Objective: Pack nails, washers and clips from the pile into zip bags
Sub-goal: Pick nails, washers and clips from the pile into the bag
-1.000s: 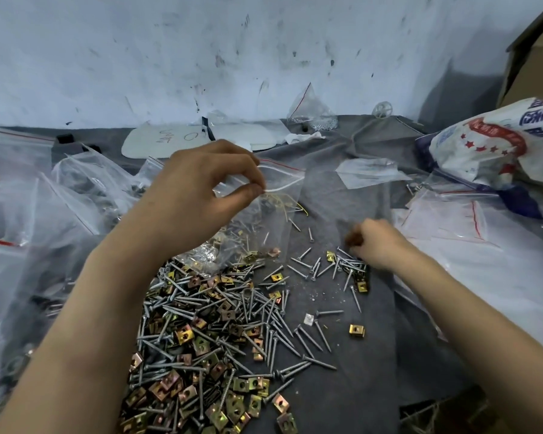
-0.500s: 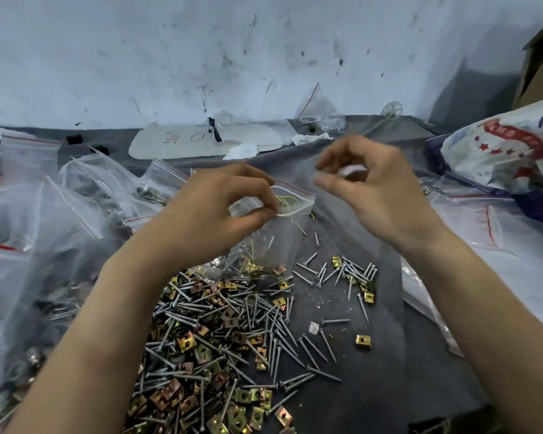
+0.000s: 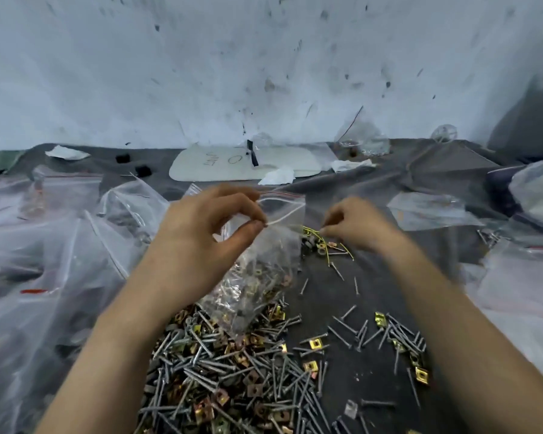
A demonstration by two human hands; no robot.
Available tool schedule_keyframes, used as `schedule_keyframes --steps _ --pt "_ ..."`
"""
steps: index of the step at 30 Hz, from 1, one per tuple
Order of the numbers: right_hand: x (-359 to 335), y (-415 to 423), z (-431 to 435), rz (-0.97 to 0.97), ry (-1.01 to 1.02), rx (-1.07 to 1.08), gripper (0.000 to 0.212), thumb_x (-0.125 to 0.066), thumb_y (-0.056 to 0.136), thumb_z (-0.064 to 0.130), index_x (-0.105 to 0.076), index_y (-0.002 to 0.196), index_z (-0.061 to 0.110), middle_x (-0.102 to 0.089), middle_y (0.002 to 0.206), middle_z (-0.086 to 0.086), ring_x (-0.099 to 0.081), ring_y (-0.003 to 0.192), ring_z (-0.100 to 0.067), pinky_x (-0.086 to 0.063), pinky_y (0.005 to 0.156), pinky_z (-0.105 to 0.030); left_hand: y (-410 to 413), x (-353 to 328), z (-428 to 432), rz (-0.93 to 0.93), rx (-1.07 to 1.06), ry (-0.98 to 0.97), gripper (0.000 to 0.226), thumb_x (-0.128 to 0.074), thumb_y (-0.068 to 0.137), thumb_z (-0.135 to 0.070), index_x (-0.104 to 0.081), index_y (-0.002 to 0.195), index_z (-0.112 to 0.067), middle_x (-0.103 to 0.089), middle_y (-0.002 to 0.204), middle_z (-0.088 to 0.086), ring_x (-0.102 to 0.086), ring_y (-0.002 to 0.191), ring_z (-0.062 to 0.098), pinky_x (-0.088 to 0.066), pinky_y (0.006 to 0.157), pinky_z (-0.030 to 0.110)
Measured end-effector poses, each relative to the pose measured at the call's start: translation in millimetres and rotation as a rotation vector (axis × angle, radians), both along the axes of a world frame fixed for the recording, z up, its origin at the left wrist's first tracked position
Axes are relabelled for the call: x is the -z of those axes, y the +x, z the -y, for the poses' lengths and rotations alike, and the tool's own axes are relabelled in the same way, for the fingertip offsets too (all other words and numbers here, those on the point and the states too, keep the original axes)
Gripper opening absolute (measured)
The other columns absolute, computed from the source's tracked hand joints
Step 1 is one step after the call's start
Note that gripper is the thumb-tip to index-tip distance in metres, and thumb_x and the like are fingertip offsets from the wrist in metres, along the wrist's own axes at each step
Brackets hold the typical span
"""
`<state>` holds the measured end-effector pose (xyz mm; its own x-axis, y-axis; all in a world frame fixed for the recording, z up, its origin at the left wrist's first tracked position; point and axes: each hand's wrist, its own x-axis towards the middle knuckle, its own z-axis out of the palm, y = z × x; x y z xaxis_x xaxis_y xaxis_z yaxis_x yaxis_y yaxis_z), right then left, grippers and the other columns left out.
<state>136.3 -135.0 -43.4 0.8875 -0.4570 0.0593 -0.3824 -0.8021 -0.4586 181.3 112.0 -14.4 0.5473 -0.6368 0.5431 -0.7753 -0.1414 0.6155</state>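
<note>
My left hand (image 3: 207, 227) pinches the open mouth of a clear zip bag (image 3: 264, 277) that hangs above the pile and holds nails and clips. My right hand (image 3: 355, 223) is to the right of the bag's mouth, its fingertips curled down onto a small heap of yellow wire clips and washers (image 3: 323, 242) on the grey cloth. It is blurred, and I cannot tell whether it holds any of them. A big pile of grey nails and brass square clips (image 3: 232, 371) lies below the bag. A smaller scatter of nails and clips (image 3: 395, 336) lies to the right.
Filled and empty zip bags (image 3: 60, 245) crowd the left side. More clear bags (image 3: 521, 277) lie at the right. A white board with writing (image 3: 245, 161) and a small bag (image 3: 361, 139) sit by the stained wall. Grey cloth (image 3: 342, 371) covers the table.
My right hand rose from the small scatter to the bag's mouth, then dropped to the yellow clips beside the bag. My left hand kept its pinch on the bag.
</note>
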Motion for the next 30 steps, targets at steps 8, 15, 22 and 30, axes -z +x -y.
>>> schedule_keyframes --steps 8,15,22,30 --pt "48 31 13 -0.221 -0.09 -0.024 0.019 -0.071 0.081 0.009 -0.059 0.077 0.024 -0.067 0.105 -0.008 -0.06 0.089 -0.02 -0.045 0.075 -0.026 4 5 4 0.015 -0.086 0.064 0.016 -0.058 0.085 -0.035 -0.073 0.087 -0.027 -0.066 0.116 -0.015 -0.059 0.112 -0.002 -0.05 0.098 0.039" --pt "25 29 20 -0.111 -0.004 -0.126 0.016 -0.073 0.077 0.007 -0.064 0.074 0.02 -0.065 0.087 -0.002 -0.06 0.081 -0.015 -0.047 0.07 -0.023 8 8 9 0.065 -0.093 0.114 0.019 -0.061 0.087 -0.031 -0.075 0.089 -0.019 -0.067 0.117 -0.01 -0.06 0.111 -0.001 -0.051 0.095 0.035" --pt "-49 1 -31 0.513 0.485 -0.393 0.016 -0.079 0.071 0.009 -0.067 0.07 0.019 -0.073 0.074 0.004 -0.068 0.073 -0.005 -0.053 0.073 -0.017 7 11 12 0.177 -0.066 0.128 0.016 -0.06 0.09 -0.027 -0.071 0.088 -0.016 -0.067 0.112 -0.006 -0.061 0.107 0.0 -0.048 0.091 0.022" --pt "-37 11 -12 0.595 0.356 -0.264 0.017 -0.068 0.081 0.011 -0.068 0.071 0.025 -0.069 0.072 0.011 -0.062 0.071 0.002 -0.046 0.068 -0.011 8 18 18 0.233 -0.095 0.073 0.023 -0.053 0.091 -0.03 -0.07 0.089 -0.015 -0.066 0.106 -0.007 -0.062 0.102 0.001 -0.045 0.086 0.014"
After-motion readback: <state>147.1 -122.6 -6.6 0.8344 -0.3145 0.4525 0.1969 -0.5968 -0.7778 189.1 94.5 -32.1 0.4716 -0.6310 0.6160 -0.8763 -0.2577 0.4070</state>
